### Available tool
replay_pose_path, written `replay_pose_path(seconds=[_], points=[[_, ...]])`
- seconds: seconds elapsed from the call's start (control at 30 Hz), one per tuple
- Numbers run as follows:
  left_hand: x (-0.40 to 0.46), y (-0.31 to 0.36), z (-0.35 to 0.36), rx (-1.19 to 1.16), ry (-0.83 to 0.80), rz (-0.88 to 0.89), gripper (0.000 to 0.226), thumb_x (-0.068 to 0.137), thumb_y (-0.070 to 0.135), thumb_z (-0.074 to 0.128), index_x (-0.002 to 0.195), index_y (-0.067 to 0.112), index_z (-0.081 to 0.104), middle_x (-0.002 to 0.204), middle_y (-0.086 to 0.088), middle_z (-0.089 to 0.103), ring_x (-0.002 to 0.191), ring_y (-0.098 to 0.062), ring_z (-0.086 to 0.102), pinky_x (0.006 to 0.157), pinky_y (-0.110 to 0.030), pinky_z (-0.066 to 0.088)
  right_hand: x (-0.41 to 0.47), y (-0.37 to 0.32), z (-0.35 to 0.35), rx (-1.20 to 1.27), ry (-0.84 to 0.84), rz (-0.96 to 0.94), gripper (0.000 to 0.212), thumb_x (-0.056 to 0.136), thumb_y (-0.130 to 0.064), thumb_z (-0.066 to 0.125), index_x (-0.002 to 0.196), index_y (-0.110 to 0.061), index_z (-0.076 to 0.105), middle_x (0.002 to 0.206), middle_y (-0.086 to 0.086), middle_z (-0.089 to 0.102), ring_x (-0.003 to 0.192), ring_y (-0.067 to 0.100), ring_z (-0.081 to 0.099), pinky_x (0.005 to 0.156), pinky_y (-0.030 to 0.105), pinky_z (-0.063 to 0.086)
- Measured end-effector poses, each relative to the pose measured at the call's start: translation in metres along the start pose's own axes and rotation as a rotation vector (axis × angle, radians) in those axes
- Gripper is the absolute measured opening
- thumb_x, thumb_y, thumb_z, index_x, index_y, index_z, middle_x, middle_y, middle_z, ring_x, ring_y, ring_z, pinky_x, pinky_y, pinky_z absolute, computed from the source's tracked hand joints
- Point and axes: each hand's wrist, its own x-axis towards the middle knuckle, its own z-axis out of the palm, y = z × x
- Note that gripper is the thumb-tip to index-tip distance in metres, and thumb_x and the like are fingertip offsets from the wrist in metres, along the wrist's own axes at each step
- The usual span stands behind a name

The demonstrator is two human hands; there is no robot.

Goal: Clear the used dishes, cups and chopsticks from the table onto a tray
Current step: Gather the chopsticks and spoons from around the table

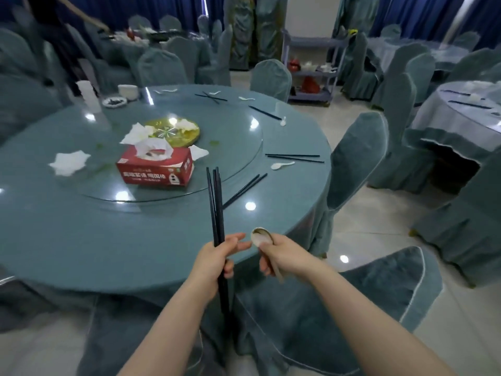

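Left hand [217,257] and right hand [282,255] both clenched

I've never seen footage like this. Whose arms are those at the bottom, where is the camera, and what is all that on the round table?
No machine here: the camera sits on a person's head, looking forward and down, so the bare arms are their own. The left hand grips a bundle of dark chopsticks upright. The right hand holds a spoon. In front is a round table with a glass turntable. On the turntable lie a red tissue box and crumpled napkins. Near the table's edge lie more chopstick pairs and a white spoon, still uncollected. No tray is visible.
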Motion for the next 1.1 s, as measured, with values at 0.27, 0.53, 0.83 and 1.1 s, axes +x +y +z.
replay_pose_path(seconds=[0.27, 0.53, 0.83, 1.1], points=[[0.037, 0.01, -0.061, -0.092, 0.045, -0.042, 0.021, 0.098, 0.02, 0.047, 0.101, 0.01, 0.065, 0.078, -0.005, 0.074, 0.037, -0.006, 0.03, 0.036, -0.017, 0.027, 0.053, -0.017, 0.02, 0.063, 0.041, 0.014, 0.02, 0.1, -0.015, 0.038, 0.107, -0.002, 0.051, 0.083, 0.018, 0.07, 0.063, 0.022, 0.062, 0.061, 0.022, 0.05], [0.084, 0.019, -0.093, -0.207, 0.157, -0.093, 0.021, 0.098, 0.019, 0.046, 0.099, 0.008, 0.065, 0.073, -0.006, 0.073, 0.036, -0.005, 0.03, 0.034, -0.016, 0.026, 0.152, -0.005, -0.001, -0.066, 0.123, 0.044, 0.015, 0.098, -0.022, 0.044, 0.09, -0.014, 0.054, 0.064, 0.002, 0.06, 0.049, 0.014, 0.05, 0.048, 0.023, 0.04], [0.142, 0.027, -0.124, -0.292, 0.373, -0.155, 0.021, 0.098, 0.019, 0.046, 0.096, 0.01, 0.065, 0.07, -0.004, 0.072, 0.034, -0.004, 0.031, 0.033, -0.015, 0.027, 0.288, 0.004, -0.031, -0.84, 0.224, -0.079, 0.015, 0.089, -0.012, 0.051, 0.097, -0.01, 0.063, 0.104, 0.016, 0.063, 0.094, 0.036, 0.06, 0.074, 0.035, 0.045], [0.159, 0.025, -0.146, -0.333, 0.501, -0.168, 0.022, 0.098, 0.019, 0.046, 0.097, 0.011, 0.066, 0.074, -0.005, 0.073, 0.035, -0.005, 0.032, 0.033, -0.016, 0.029, 0.363, 0.01, -0.052, -1.139, 0.107, -0.165, 0.045, 0.087, 0.001, 0.043, 0.124, -0.025, 0.046, 0.138, 0.002, 0.031, 0.09, 0.032, 0.059, 0.066, 0.034, 0.045]])
